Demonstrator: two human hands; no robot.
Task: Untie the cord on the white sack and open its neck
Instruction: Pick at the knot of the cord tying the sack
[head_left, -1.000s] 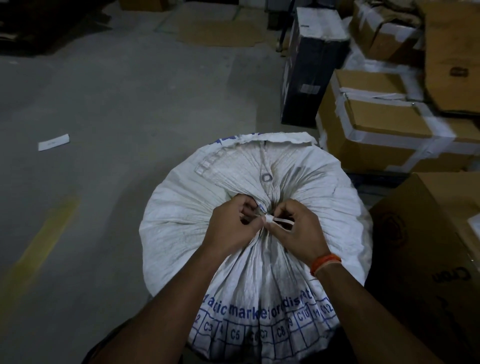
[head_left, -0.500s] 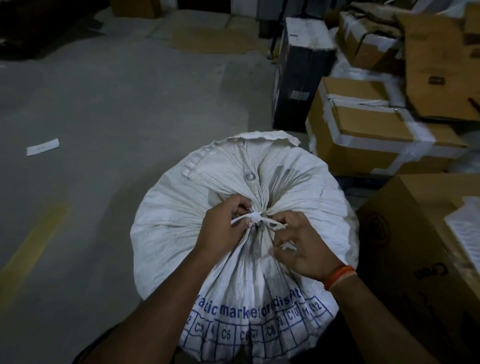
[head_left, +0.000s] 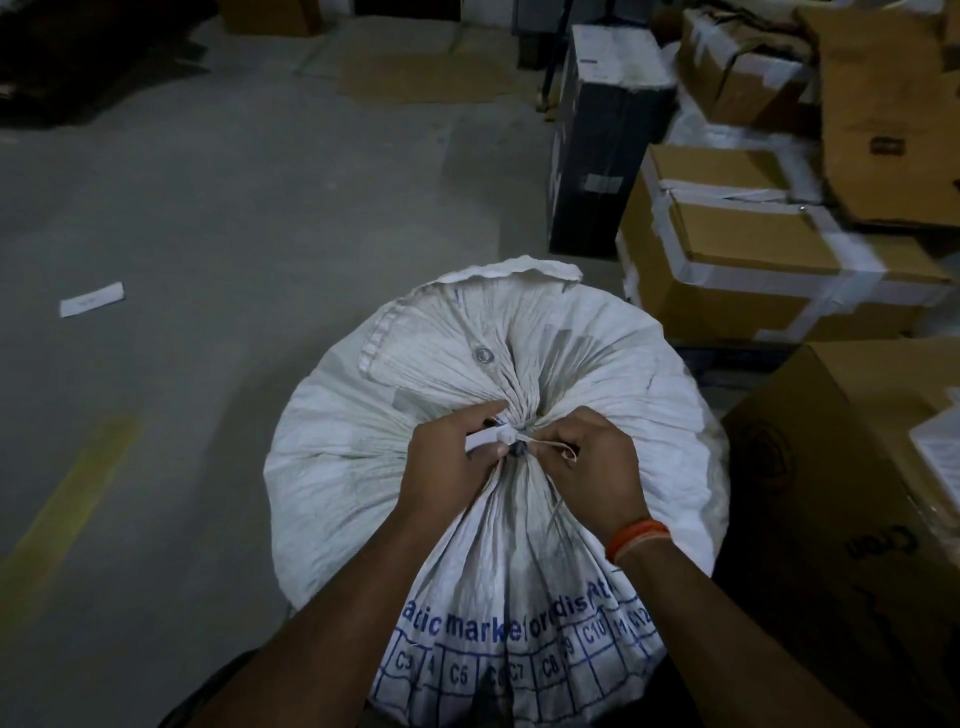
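Both hands, left hand (head_left: 447, 462) and right hand (head_left: 592, 467), pinch the cord (head_left: 506, 435) knotted round the sack (head_left: 415, 374); loosening the knot likely comes next.

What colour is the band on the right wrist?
Orange; the wristband shows clearly in the head view.

The single head-worn camera looks forward and steeply down, close over a bulging white woven sack (head_left: 498, 364) that fills the lower centre, with grey concrete floor (head_left: 208, 208) left and brown cardboard boxes (head_left: 753, 260) right.
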